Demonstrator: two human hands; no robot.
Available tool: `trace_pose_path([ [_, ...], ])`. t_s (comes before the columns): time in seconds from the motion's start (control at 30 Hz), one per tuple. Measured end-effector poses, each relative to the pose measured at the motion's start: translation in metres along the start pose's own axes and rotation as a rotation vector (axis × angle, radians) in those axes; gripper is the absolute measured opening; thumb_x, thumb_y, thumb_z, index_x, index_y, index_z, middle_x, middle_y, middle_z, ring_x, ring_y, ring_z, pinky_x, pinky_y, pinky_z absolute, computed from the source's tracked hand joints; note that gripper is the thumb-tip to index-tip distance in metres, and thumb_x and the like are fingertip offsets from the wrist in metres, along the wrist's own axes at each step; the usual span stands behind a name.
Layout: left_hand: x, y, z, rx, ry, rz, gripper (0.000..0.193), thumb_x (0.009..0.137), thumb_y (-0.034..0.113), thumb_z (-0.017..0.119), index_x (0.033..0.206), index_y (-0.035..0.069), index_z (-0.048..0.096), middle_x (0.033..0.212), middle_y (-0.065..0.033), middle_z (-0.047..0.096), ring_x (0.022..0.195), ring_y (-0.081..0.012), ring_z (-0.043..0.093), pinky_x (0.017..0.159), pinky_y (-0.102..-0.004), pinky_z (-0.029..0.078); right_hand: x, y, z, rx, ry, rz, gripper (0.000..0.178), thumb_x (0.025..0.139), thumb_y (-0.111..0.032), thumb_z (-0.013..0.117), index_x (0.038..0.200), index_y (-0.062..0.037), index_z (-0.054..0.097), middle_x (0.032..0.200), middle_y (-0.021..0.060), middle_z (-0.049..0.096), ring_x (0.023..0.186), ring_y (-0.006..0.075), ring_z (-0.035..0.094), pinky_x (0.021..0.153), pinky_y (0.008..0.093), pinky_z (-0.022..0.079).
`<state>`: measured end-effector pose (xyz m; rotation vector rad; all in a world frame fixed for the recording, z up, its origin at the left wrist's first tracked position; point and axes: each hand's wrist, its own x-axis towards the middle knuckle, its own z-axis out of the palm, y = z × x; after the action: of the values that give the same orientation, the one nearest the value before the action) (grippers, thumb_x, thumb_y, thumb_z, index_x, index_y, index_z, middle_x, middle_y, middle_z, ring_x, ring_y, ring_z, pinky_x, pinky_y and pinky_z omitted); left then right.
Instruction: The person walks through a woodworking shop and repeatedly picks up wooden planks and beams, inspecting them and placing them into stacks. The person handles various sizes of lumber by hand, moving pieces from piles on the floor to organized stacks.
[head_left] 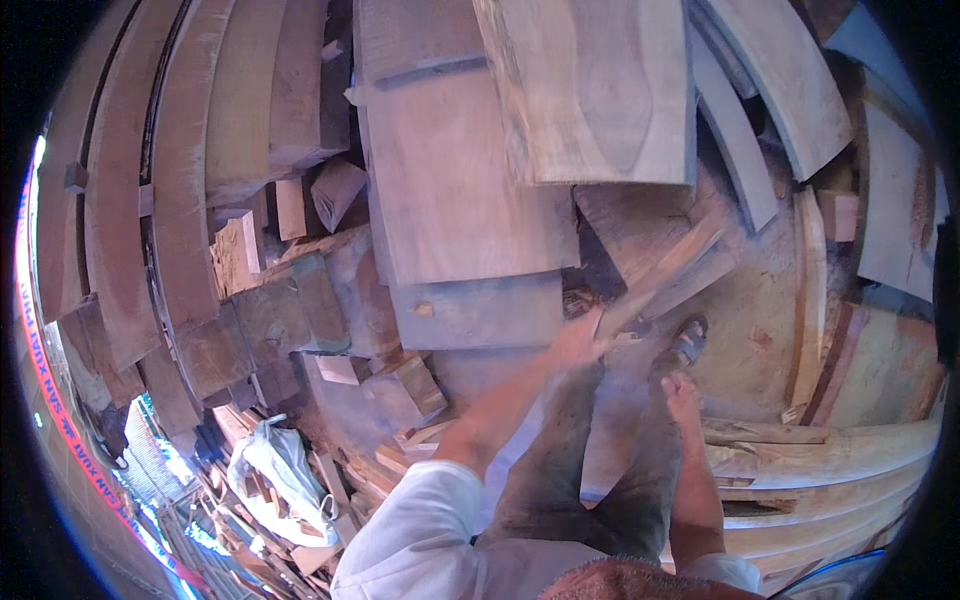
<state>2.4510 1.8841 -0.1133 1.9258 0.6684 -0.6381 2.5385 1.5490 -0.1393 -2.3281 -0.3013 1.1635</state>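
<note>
My left hand is closed around the near end of a narrow wooden strip. The strip slants away to the right in front of my legs, and its edges are slightly blurred. Beside my right thigh hangs my right hand, holding nothing, with its fingers loosely apart. Just beyond my left hand lie wide pale boards, stacked flat. Another wide slab with a rough edge rests on top of them. A second narrow board lies under the held strip.
Long thick planks are stacked at the left. Curved boards stand at the far right, and long timbers lie by my right side. Wood blocks and a white sack sit at the lower left. My sandalled foot is on the floor.
</note>
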Motion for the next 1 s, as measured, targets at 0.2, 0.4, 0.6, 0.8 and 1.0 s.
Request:
trace_pose_path([
  [0.2,-0.218,0.071,-0.018,-0.3,0.196,-0.163,0.063,0.087,0.035,0.079,0.134,0.0,0.058,0.123,-0.0273,0.068,0.117,-0.0387,0.067,0.099,-0.0476,0.052,-0.015,-0.006,-0.034,-0.025,-0.139,0.1,0.048,0.098,-0.034,0.067,0.129,0.0019,0.067,0.117,0.0202,0.075,0.108,0.0329,0.073,0.096,0.0438,0.055],
  [0.4,-0.244,0.101,-0.216,0.103,0.932,-0.133,0.072,0.082,0.034,0.084,0.136,-0.005,0.057,0.128,-0.0239,0.066,0.125,-0.0369,0.062,0.108,-0.0484,0.047,-0.005,0.018,-0.095,0.112,-0.084,0.157,0.053,0.101,-0.043,0.061,0.132,-0.0004,0.064,0.128,0.0265,0.067,0.12,0.0425,0.064,0.102,0.0514,0.049],
  [0.6,-0.213,0.088,-0.274,0.014,1.353,0.044,0.047,0.103,0.019,0.066,0.142,-0.004,0.053,0.14,-0.0206,0.059,0.127,-0.0288,0.059,0.107,-0.0385,0.047,0.046,-0.029,-0.159,-0.18,-0.036,-0.008,0.058,0.102,-0.048,0.06,0.131,0.0031,0.063,0.126,0.0302,0.067,0.121,0.0416,0.065,0.102,0.0482,0.05],
  [0.8,-0.122,0.026,-0.032,-0.049,0.618,-0.127,0.044,0.098,0.022,0.073,0.129,-0.004,0.06,0.12,-0.0201,0.067,0.11,-0.0324,0.066,0.099,-0.0455,0.051,0.192,-0.037,-0.146,-0.087,0.353,-0.184,0.043,0.102,-0.033,0.063,0.13,-0.0007,0.066,0.126,0.0265,0.068,0.119,0.0431,0.065,0.099,0.0481,0.051],
  [1.0,0.065,0.043,0.103,-0.655,0.702,-0.273,0.059,0.104,0.035,0.066,0.143,-0.005,0.049,0.131,-0.0285,0.064,0.121,-0.0373,0.064,0.108,-0.0416,0.047,0.363,-0.115,-0.168,0.059,0.254,-0.27,0.045,0.104,-0.04,0.058,0.13,-0.0052,0.068,0.126,0.023,0.07,0.119,0.0411,0.066,0.099,0.0472,0.051],
])
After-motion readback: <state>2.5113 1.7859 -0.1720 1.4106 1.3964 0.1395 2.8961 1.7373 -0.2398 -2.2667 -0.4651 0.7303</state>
